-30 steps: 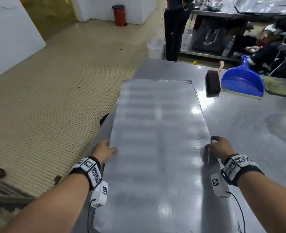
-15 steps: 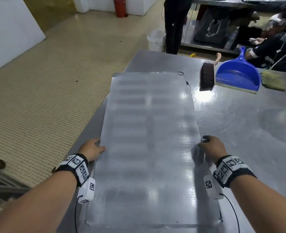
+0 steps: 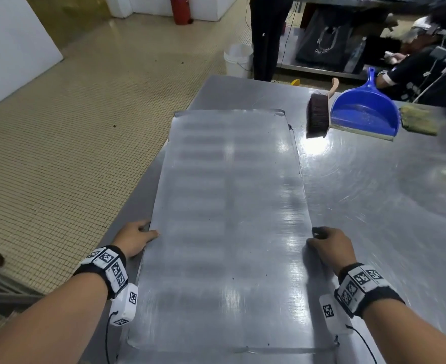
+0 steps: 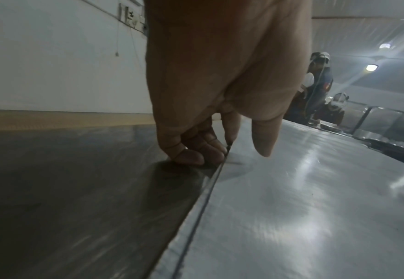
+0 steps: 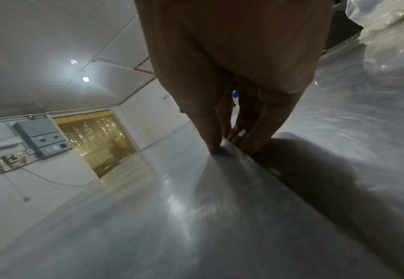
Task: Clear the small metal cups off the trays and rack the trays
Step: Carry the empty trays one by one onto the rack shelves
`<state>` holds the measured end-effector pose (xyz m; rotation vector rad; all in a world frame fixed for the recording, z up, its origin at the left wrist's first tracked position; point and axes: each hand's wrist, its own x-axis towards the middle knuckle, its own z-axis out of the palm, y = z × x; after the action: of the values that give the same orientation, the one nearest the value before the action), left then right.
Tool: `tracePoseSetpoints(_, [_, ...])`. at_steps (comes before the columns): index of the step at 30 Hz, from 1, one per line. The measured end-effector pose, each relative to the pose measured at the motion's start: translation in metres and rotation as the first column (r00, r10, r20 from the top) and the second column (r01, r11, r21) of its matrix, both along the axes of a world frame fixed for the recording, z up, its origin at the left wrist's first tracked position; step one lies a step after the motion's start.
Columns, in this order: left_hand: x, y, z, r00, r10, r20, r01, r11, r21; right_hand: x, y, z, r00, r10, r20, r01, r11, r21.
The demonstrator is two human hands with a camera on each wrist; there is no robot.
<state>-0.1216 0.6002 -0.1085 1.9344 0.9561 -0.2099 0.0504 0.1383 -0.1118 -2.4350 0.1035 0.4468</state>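
The bare tray [image 3: 229, 232] is gripped at both long edges by the left hand [image 3: 134, 239] and right hand [image 3: 332, 245], and has been drawn toward the tabletop's [image 3: 374, 206] near edge for racking

- Tray [image 3: 227, 232] lying lengthwise on table [image 3: 374, 219], along its left side, running near to far.
- Left hand [image 3: 132, 239] at tray's left edge, right hand [image 3: 330, 245] at its right edge, both toward the near end.
- Brush [image 3: 317, 114] on table just beyond tray's far right corner; dustpan [image 3: 366, 114] right of it.
- Bucket [image 3: 239, 60] on floor beyond table's far edge.
- A person's legs [image 3: 267, 35] right of bucket.
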Motion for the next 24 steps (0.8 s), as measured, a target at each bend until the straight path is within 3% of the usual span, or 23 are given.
tracePoseSetpoints(6, [0.021, 0.009, 0.006, 0.997, -0.067, -0.023, 0.068, 0.998, 0.015, 0.020, 0.013, 0.009, 1.000, -0.008, -0.023, 0.007, 1.000, -0.021])
tracePoseSetpoints(13, [0.079, 0.028, 0.005, 1.000, -0.013, -0.001, 0.013, 0.998, -0.062, 0.074, 0.044, 0.012, 0.998, 0.054, -0.013, -0.053, 0.997, 0.063])
tracePoseSetpoints(24, [0.123, 0.039, -0.010, 0.996, -0.082, -0.024, 0.084, 0.992, 0.091, 0.108, 0.053, 0.005, 0.997, 0.063, 0.050, -0.063, 0.998, 0.003])
